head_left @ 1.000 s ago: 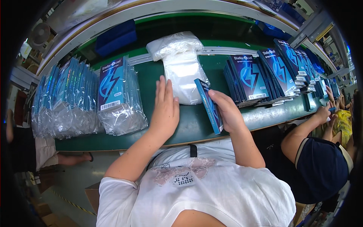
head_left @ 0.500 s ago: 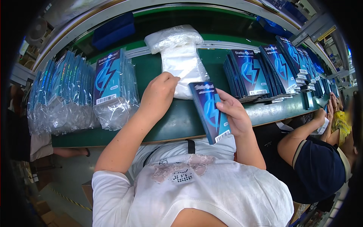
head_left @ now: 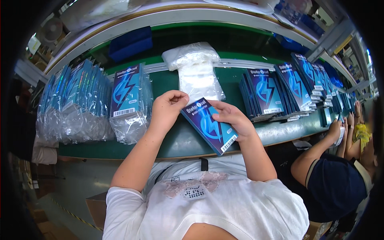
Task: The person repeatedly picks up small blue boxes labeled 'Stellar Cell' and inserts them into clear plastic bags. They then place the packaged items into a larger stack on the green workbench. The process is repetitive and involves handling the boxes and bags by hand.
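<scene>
In my right hand (head_left: 236, 120) is a thin blue and purple box (head_left: 210, 126) with a lightning-bolt design, tilted with its top toward the left. The thumb lies on its front face and the fingers are behind it. My left hand (head_left: 170, 106) is closed in a pinch at the near edge of a stack of clear plastic bags (head_left: 196, 80), seemingly on a bag's edge. The top left corner of the box is right beside those fingertips. Beyond, the bags' far end is a bunched, shiny roll.
Bagged boxes (head_left: 126, 92) stand in rows on the green table (head_left: 172, 146) at left. Unbagged boxes (head_left: 264, 92) stand in rows at right. A blue bin (head_left: 131, 43) sits at the back. A co-worker's arm (head_left: 316, 150) reaches in from the right.
My right hand has brought the box left and tilted its top toward my left hand. My left hand stays pinched at the bags. The whole view has shifted a little.
</scene>
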### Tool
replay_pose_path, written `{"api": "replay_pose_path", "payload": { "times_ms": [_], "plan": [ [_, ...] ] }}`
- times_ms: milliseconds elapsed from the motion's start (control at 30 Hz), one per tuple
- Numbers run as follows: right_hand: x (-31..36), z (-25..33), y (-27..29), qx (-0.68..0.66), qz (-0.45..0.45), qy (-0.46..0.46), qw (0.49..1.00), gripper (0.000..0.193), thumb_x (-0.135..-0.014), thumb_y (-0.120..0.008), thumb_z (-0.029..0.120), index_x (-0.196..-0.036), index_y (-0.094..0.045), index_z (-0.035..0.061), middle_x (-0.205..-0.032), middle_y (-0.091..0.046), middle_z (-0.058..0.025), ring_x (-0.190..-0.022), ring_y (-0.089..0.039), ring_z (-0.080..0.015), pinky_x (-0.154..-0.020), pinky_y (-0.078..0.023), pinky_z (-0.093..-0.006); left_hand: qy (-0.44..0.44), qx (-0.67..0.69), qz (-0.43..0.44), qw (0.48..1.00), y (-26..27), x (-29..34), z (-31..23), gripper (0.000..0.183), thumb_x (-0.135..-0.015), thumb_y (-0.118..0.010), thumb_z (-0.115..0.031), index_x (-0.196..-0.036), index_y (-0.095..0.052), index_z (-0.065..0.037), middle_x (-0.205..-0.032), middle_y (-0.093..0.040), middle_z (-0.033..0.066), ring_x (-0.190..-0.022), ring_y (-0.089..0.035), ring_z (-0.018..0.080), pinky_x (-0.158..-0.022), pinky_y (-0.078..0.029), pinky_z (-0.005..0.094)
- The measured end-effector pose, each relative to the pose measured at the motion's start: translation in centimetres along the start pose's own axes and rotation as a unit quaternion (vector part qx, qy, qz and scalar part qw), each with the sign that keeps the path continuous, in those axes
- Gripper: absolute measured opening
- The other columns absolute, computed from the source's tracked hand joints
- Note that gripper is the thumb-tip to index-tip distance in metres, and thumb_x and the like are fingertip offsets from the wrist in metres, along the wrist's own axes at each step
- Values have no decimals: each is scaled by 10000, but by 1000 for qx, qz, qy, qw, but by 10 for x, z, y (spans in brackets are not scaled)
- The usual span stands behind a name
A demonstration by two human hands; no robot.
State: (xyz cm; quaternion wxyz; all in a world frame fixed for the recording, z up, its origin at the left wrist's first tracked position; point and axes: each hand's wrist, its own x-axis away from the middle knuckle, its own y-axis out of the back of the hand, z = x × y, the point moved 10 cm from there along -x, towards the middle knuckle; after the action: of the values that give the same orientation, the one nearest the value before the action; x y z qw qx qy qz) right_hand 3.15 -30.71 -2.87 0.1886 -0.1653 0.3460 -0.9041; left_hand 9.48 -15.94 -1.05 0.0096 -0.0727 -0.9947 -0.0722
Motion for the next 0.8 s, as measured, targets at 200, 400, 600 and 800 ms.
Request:
{"api": "replay_pose_path", "payload": {
  "times_ms": [200, 400, 600, 800],
  "plan": [
    [-2, 15, 18, 96, -85, 56, 990, 586, -840, -608, 2, -1350, -339, -101, -1113, -610, -167, -891, -653, -159, -797, -539, -275, -134, -156, 31, 978, 1, 2, -25, 142, -809, -628, -18, -944, -658, 13, -840, -636, 60, -727, -598, 114, -677, -490, 247],
    [6, 16, 38, 108, -221, 140, 959, 225, -840, -648, 46, -1013, -541, -48, -881, -639, -97, -774, -617, -118, -706, -499, -236, -241, -204, 106, 943, -25, 29, -56, 175, -783, -611, 11, -950, -662, -6, -865, -640, 107, -756, -612, 133, -687, -493, 280],
    [29, 21, 15, 103, -291, 249, 918, 154, -826, -707, 95, -792, -578, 18, -748, -628, -43, -648, -559, -59, -606, -437, -182, 17, 126, 51, 991, -21, 21, -7, 306, -906, -609, -141, -1142, -528, 36, -956, -644, 74, -871, -608, 112, -758, -503, 265],
    [17, 18, -4, 231, -199, 177, 936, 422, -765, -751, 62, -1121, -541, -24, -827, -632, -43, -706, -552, -66, -620, -435, -189, 45, 416, 96, 903, -34, 22, -11, 269, -921, -558, -108, -1147, -522, 33, -1063, -618, 101, -977, -606, 166, -863, -490, 319]
  ]
}}
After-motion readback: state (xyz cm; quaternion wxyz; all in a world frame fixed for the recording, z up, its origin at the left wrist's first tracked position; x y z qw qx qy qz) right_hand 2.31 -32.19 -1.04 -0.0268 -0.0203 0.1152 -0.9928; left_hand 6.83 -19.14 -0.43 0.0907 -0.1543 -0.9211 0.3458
